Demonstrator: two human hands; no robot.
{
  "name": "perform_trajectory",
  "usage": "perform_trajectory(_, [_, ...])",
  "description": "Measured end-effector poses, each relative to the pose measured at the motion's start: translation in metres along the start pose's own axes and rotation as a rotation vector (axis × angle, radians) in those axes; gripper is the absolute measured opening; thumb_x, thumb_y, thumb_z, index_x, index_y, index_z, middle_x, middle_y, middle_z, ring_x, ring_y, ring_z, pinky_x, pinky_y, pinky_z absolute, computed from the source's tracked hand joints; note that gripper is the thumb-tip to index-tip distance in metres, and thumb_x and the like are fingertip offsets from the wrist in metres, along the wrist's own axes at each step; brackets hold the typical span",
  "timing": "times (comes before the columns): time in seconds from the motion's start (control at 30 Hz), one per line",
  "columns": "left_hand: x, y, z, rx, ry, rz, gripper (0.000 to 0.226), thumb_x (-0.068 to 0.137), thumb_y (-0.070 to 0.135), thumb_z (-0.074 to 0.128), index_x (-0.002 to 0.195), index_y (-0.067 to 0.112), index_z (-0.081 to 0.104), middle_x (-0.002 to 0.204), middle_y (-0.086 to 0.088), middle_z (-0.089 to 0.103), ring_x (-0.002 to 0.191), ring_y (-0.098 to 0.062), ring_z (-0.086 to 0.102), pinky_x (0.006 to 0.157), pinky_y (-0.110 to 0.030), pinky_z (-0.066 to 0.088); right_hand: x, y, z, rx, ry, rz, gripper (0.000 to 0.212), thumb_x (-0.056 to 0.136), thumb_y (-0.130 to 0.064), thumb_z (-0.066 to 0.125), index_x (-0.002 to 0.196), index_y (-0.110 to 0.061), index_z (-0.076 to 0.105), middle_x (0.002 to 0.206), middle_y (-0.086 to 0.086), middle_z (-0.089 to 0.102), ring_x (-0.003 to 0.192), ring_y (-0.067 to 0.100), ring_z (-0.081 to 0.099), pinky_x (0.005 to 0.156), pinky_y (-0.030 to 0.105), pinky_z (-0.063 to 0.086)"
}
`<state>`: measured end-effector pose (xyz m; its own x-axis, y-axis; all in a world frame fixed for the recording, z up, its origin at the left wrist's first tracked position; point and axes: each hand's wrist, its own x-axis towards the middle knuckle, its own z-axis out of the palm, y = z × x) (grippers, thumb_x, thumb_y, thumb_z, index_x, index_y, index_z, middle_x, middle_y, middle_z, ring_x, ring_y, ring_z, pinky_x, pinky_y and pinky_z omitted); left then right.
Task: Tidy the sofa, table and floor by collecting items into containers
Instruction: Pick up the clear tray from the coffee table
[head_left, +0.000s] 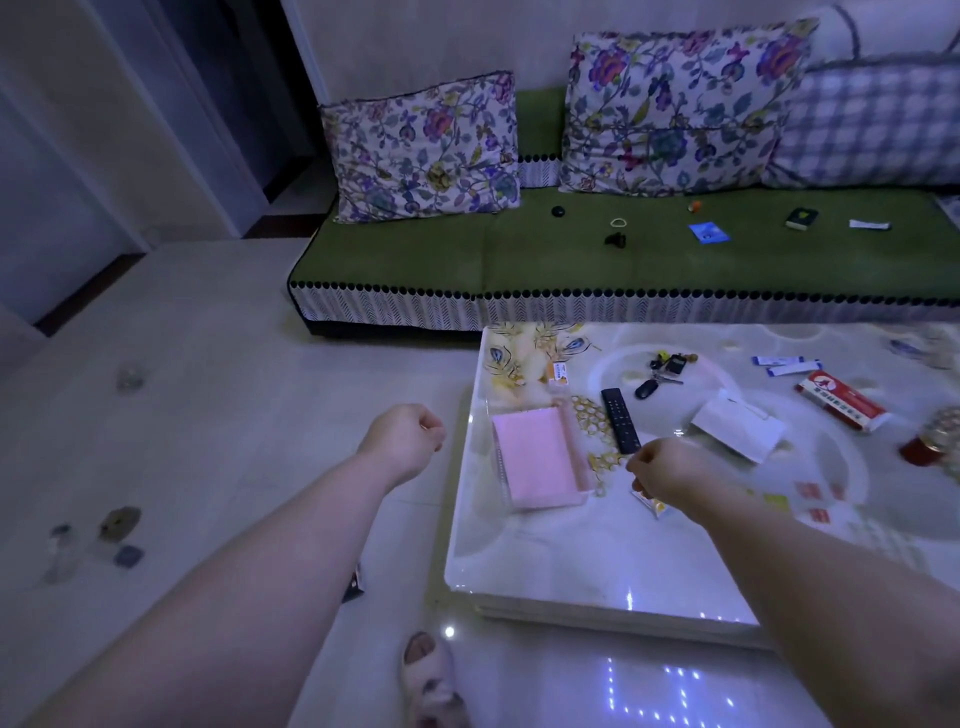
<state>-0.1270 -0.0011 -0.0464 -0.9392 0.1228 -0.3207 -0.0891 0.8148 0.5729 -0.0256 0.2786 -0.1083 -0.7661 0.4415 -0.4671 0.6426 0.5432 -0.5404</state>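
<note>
Head view gives us a pale pink rectangular plastic tray (540, 460) on the glossy white patterned tabletop (571, 561), near its left edge, with only its pink bottom showing inside. Its long axis runs from us toward the green sofa (415, 260). Just right of it a slim black remote control (620, 421) lies nearly parallel, its far end pointing at the sofa. Our left hand (410, 441) hangs curled over the pale floor (234, 415), holding nothing we can see. Our right hand (670, 475) is curled above a small yellow-orange sachet (652, 505); whether it pinches it, we cannot tell.
</note>
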Motion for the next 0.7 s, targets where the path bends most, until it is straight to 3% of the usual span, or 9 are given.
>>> perform_trajectory(0.17, [0.071,-0.01,-0.006,0.092,-0.113,0.048,0.015,0.09,0.022,0.057,0.098,0.016,0.067,0.1,-0.003,0.068,0.096,-0.025,0.063,0.085,-0.033,0.052,0.034,-0.024,0.03,0.05,0.061,0.105,0.023,0.089,-0.019,0.051,0.084,-0.005,0.068,0.089,0.016,0.071,0.078,0.03,0.063,0.068,0.03,0.05])
perform_trajectory(0.27, [0.115,-0.021,-0.008,0.088,-0.199,0.061,0.01,0.09,0.02,0.057,0.094,0.017,0.065,0.103,-0.007,0.069,0.098,-0.026,0.064,0.085,-0.033,0.052,0.047,-0.037,0.052,0.06,0.079,0.204,0.022,0.09,-0.019,0.051,0.085,-0.005,0.067,0.088,0.015,0.066,0.079,0.028,0.058,0.063,0.025,0.042])
perform_trajectory(0.5, [0.197,-0.027,0.002,0.164,-0.331,0.084,0.013,0.09,0.019,0.054,0.094,0.014,0.066,0.101,-0.008,0.068,0.097,-0.028,0.064,0.081,-0.034,0.052,0.098,-0.065,0.085,0.1,0.127,0.332,0.025,0.091,-0.02,0.051,0.104,-0.008,0.068,0.111,0.016,0.067,0.108,0.033,0.058,0.092,0.035,0.047])
perform_trajectory(0.7, [0.231,-0.035,0.039,0.229,-0.437,0.054,0.009,0.091,0.02,0.055,0.088,0.016,0.062,0.103,-0.01,0.068,0.1,-0.029,0.063,0.087,-0.036,0.051,0.145,-0.055,0.104,0.033,0.053,0.375,0.039,0.089,-0.014,0.051,0.127,-0.012,0.055,0.132,0.009,0.056,0.123,0.028,0.05,0.096,0.028,0.041])
